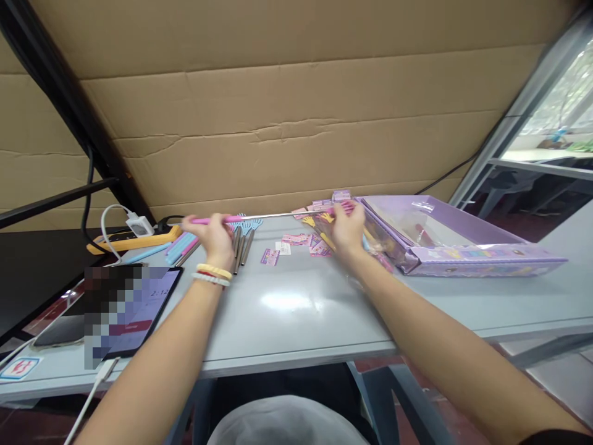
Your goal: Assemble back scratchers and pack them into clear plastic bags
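Note:
Stretched level between my hands is a pink telescopic back scratcher with a thin metal rod. My left hand is closed around its pink handle. At the other end, my right hand grips it by the pink claw head. Below and right of my left hand lie several blue claw heads on metal rods. Yellow claw pieces lie beside my right hand, partly hidden by it. Small printed pink and purple cards are scattered between the hands. Blue and pink handle tubes lie behind my left hand.
An open purple box with plastic wrapping stands on the right of the grey table. On the left lie a tablet, a yellow power strip with a white charger, and cables. Cardboard walls the back.

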Action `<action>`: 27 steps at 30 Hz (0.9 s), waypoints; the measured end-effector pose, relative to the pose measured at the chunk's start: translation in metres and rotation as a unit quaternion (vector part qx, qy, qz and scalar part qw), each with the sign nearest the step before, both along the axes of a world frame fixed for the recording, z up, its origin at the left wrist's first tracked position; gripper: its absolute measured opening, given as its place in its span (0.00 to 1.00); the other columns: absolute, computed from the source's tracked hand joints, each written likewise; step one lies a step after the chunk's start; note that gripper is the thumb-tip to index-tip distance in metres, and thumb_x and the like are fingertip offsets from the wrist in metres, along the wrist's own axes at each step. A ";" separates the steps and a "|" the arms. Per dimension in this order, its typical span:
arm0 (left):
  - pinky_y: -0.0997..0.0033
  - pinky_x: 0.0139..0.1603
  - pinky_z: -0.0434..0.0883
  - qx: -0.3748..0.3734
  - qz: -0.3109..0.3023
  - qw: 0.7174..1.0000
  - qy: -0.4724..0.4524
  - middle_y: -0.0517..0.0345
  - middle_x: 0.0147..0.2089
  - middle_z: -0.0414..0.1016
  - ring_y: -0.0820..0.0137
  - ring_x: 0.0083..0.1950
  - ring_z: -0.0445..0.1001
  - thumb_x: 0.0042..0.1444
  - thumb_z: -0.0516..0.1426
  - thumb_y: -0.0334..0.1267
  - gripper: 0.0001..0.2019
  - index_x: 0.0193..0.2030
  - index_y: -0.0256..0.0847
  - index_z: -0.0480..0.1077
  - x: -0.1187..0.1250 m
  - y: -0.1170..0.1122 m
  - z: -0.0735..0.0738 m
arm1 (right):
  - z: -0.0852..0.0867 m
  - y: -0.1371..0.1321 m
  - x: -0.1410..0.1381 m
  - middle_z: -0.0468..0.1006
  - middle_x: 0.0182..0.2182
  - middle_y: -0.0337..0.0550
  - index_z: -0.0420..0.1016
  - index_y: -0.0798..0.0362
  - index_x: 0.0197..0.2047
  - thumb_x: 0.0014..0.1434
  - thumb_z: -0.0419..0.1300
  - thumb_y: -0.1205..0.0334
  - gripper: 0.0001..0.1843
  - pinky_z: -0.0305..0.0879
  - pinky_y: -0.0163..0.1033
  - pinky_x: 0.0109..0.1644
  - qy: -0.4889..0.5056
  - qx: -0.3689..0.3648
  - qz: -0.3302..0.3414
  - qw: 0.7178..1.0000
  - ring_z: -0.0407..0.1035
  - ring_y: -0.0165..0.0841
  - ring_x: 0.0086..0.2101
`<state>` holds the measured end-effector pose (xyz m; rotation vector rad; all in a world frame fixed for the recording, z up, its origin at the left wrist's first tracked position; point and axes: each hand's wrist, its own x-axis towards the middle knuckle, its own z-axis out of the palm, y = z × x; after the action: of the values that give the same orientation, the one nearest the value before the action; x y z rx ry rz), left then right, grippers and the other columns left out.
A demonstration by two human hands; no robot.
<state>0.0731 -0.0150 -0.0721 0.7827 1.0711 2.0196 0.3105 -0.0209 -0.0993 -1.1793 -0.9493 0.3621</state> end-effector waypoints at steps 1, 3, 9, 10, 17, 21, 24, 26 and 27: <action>0.78 0.16 0.53 -0.012 -0.048 0.998 0.035 0.75 0.20 0.57 0.78 0.14 0.57 0.41 0.51 0.26 0.24 0.42 0.47 0.44 0.016 -0.005 -0.007 | -0.004 -0.006 -0.018 0.68 0.32 0.39 0.58 0.51 0.42 0.55 0.56 0.53 0.16 0.61 0.33 0.30 -0.017 0.012 0.021 1.000 0.65 0.28 0.29; 0.78 0.17 0.55 0.002 -0.124 0.985 0.121 0.76 0.20 0.58 0.77 0.15 0.60 0.40 0.53 0.27 0.24 0.41 0.47 0.44 0.039 -0.013 -0.019 | -0.012 -0.018 -0.047 0.69 0.33 0.40 0.57 0.51 0.42 0.53 0.59 0.54 0.18 0.63 0.34 0.33 -0.052 0.036 0.073 0.995 0.66 0.30 0.33; 0.78 0.19 0.59 0.034 -0.170 0.963 0.208 0.70 0.27 0.66 0.77 0.18 0.62 0.43 0.53 0.29 0.21 0.39 0.46 0.44 0.047 -0.019 -0.032 | -0.014 -0.021 -0.054 0.65 0.22 0.32 0.57 0.50 0.41 0.59 0.54 0.52 0.13 0.59 0.33 0.27 -0.024 0.048 0.187 0.981 0.63 0.27 0.23; 0.78 0.19 0.59 0.041 -0.186 0.955 0.227 0.69 0.29 0.67 0.78 0.19 0.62 0.44 0.53 0.29 0.21 0.40 0.46 0.44 0.046 -0.020 -0.032 | -0.013 -0.018 -0.049 0.64 0.20 0.30 0.57 0.50 0.40 0.59 0.53 0.52 0.12 0.57 0.32 0.24 -0.008 0.040 0.190 0.981 0.61 0.26 0.21; 0.78 0.22 0.60 0.037 -0.149 0.943 0.294 0.65 0.34 0.66 0.79 0.22 0.62 0.44 0.54 0.31 0.28 0.51 0.45 0.47 0.033 -0.013 -0.027 | 0.001 -0.008 -0.023 0.60 0.13 0.25 0.57 0.49 0.35 0.57 0.55 0.58 0.08 0.46 0.27 0.15 0.154 -0.008 0.141 0.978 0.51 0.22 0.12; 0.74 0.26 0.62 -0.021 -0.092 0.922 0.375 0.61 0.35 0.68 0.77 0.25 0.64 0.45 0.54 0.35 0.17 0.44 0.41 0.60 0.015 0.000 -0.028 | 0.006 -0.010 -0.020 0.59 0.12 0.25 0.57 0.49 0.33 0.58 0.54 0.60 0.07 0.44 0.27 0.14 0.194 -0.015 0.121 0.973 0.49 0.22 0.11; 0.72 0.31 0.63 -0.027 -0.131 0.837 0.531 0.61 0.29 0.70 0.72 0.28 0.66 0.45 0.54 0.35 0.09 0.35 0.40 0.68 0.012 -0.004 -0.029 | 0.003 -0.010 -0.021 0.61 0.12 0.25 0.57 0.49 0.33 0.57 0.56 0.58 0.09 0.45 0.28 0.13 0.165 -0.039 0.158 0.973 0.51 0.22 0.10; 0.71 0.31 0.63 -0.014 -0.149 0.799 0.583 0.62 0.25 0.70 0.71 0.27 0.67 0.46 0.52 0.35 0.07 0.33 0.40 0.70 0.015 -0.011 -0.028 | 0.000 -0.009 -0.020 0.62 0.12 0.26 0.56 0.49 0.31 0.55 0.58 0.57 0.11 0.45 0.28 0.13 0.153 -0.042 0.179 0.971 0.52 0.22 0.10; 0.71 0.31 0.63 -0.007 -0.150 0.788 0.598 0.62 0.23 0.70 0.71 0.26 0.67 0.47 0.52 0.35 0.08 0.32 0.40 0.70 0.016 -0.014 -0.027 | -0.001 -0.009 -0.019 0.62 0.12 0.26 0.57 0.49 0.30 0.54 0.59 0.57 0.12 0.44 0.28 0.12 0.153 -0.040 0.187 0.970 0.52 0.22 0.10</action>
<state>0.0896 -0.0288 -0.0992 2.1970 1.4326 1.0865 0.2914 -0.0299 -0.1005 -0.9772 -0.8868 0.8675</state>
